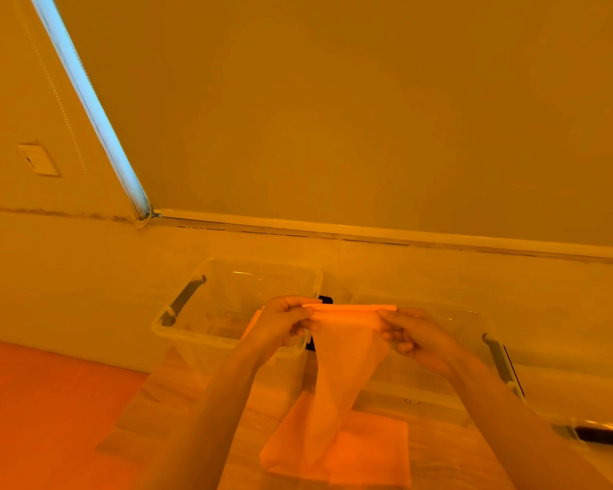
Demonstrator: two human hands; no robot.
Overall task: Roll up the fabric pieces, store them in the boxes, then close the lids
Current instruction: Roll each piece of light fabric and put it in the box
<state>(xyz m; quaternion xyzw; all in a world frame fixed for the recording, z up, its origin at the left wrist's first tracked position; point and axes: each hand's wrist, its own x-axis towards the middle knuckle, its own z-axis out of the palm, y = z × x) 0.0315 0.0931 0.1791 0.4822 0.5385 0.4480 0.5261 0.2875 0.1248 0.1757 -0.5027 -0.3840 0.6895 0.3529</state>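
Rolling a fabric piece above two clear plastic storage boxes.

Far left open box (177, 327), right box (475, 334); near, flat pink stack (368, 443). Between them, hanging pale pink fabric sheet (344, 366), top edge rolled, pinched by left hand (280, 321) and right hand (414, 335). Risk: uneven, loose roll unwinding from slack tail.

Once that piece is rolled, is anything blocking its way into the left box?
Nothing visible does. The left box is open, with no lid on it, and sits just behind the left hand. Both hands, with the right hand, hold the fabric piece by its rolled top edge in front of the boxes.
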